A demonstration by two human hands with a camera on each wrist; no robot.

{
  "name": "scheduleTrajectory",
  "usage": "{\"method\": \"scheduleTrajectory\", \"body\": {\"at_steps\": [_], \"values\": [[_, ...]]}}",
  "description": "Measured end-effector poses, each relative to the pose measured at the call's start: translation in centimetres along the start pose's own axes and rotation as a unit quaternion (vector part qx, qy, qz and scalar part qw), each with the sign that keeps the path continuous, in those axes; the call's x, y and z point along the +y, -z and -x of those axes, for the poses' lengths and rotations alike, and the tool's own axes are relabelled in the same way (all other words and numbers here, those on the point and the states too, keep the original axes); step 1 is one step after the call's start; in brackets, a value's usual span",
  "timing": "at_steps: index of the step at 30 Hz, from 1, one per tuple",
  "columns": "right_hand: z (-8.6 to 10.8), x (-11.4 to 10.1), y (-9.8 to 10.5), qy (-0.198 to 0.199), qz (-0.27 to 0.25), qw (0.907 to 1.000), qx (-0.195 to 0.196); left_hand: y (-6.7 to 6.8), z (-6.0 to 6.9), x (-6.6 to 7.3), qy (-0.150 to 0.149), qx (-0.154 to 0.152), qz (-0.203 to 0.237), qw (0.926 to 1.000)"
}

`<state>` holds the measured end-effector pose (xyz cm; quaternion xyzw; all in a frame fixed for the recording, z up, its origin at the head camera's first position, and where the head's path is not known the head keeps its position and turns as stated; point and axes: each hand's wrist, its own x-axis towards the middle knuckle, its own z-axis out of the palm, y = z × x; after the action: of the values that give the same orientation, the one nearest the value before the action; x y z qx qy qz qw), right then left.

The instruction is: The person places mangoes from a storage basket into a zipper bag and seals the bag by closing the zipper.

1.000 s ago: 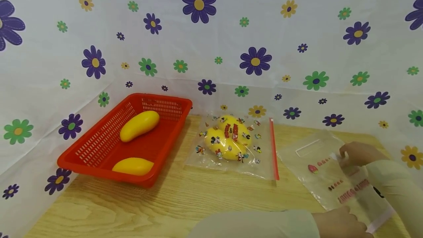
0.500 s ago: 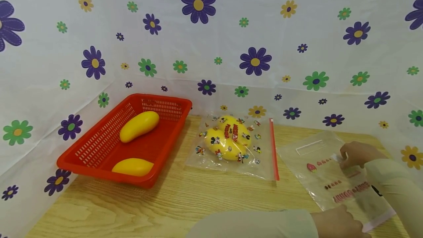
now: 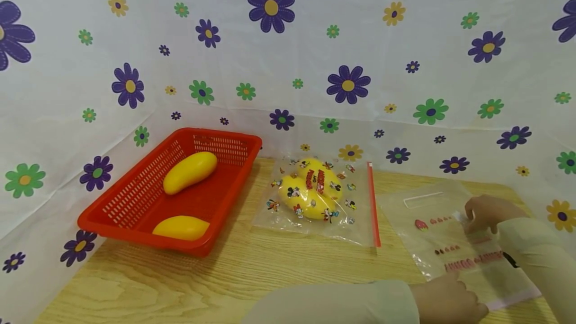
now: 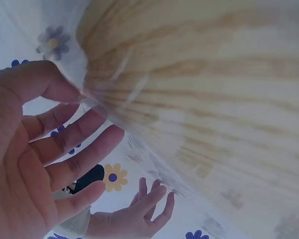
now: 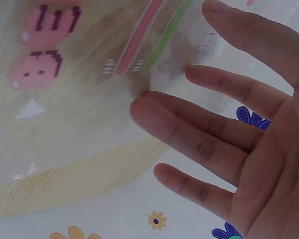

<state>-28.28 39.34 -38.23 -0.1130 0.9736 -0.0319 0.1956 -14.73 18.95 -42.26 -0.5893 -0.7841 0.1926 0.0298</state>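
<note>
A clear zip bag with pink print (image 3: 425, 241) lies flat at the right of the table. At its near edge, my left hand (image 3: 450, 300) pinches the plastic between thumb and index finger, as the left wrist view shows; the other fingers of that hand (image 4: 55, 159) are loosely spread. My right hand (image 3: 488, 212) is over the bag's right side. Its fingers (image 5: 189, 139) are spread and gently bent, with no grip on the plastic; whether the fingertips touch it I cannot tell.
Left of this bag lies another clear bag with a red zip (image 3: 374, 204), holding yellow mango-like fruits (image 3: 310, 204). A red basket (image 3: 225, 204) at the left contains two more yellow fruits (image 3: 191, 171). Flower-patterned cloth (image 3: 306, 54) hangs behind the wooden table (image 3: 252, 274).
The pink-printed bag has slid a little to the left and turned slightly. My left hand has moved left with it, while the right hand has stayed nearly in place.
</note>
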Motion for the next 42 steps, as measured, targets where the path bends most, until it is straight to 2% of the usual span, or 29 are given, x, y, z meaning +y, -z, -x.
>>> {"method": "scheduleTrajectory", "body": {"at_steps": [3,6,9,10,12,14,17,19,26,30,33,35,39,40,42], "values": [[0.0,-0.1,-0.2,-0.006,-0.009,0.9999,-0.007,-0.1,0.0,-0.1,-0.008,-0.009,0.010,0.9999],[-0.1,0.0,-0.3,-0.009,-0.011,0.9998,-0.014,0.1,0.2,-0.5,-0.019,-0.022,0.051,0.9983],[0.0,0.0,-0.2,-0.006,-0.007,0.9998,-0.017,0.0,0.9,-1.3,-0.024,-0.005,0.065,0.9976],[0.0,-0.1,-0.1,-0.003,-0.006,0.9998,-0.017,0.0,1.2,-1.6,-0.022,0.010,0.053,0.9983],[0.2,-0.3,0.0,-0.005,-0.003,0.9999,-0.016,-0.1,1.7,-2.2,-0.011,0.028,0.026,0.9992],[0.4,-0.5,0.1,0.005,0.007,0.9999,-0.010,-0.1,1.9,-2.5,0.008,0.028,0.002,0.9996],[0.8,-1.1,0.0,0.032,0.036,0.9988,0.011,0.1,2.4,-3.1,0.042,0.014,-0.004,0.9990],[1.2,-1.7,0.0,0.056,0.052,0.9966,0.030,0.1,2.8,-3.7,0.061,0.023,-0.003,0.9978],[3.0,-4.9,-0.2,0.108,0.058,0.9865,0.109,0.4,4.5,-5.5,0.082,0.094,-0.017,0.9920],[4.3,-6.8,-0.2,0.139,0.063,0.9689,0.195,0.2,5.2,-6.1,0.095,0.148,-0.032,0.9839],[5.1,-7.8,-0.3,0.172,0.067,0.9476,0.261,-0.2,5.6,-6.5,0.111,0.184,-0.047,0.9755],[5.4,-8.2,-0.3,0.197,0.075,0.9290,0.304,-0.5,5.8,-6.8,0.121,0.205,-0.052,0.9699],[5.8,-8.8,-0.6,0.252,0.088,0.8920,0.365,-1.0,6.0,-7.4,0.155,0.272,-0.079,0.9464],[5.8,-8.9,-0.7,0.262,0.088,0.8856,0.373,-1.1,6.1,-7.6,0.163,0.282,-0.081,0.9421],[5.9,-9.2,-0.8,0.280,0.079,0.8804,0.375,-1.2,6.3,-7.9,0.177,0.298,-0.084,0.9342]]}}
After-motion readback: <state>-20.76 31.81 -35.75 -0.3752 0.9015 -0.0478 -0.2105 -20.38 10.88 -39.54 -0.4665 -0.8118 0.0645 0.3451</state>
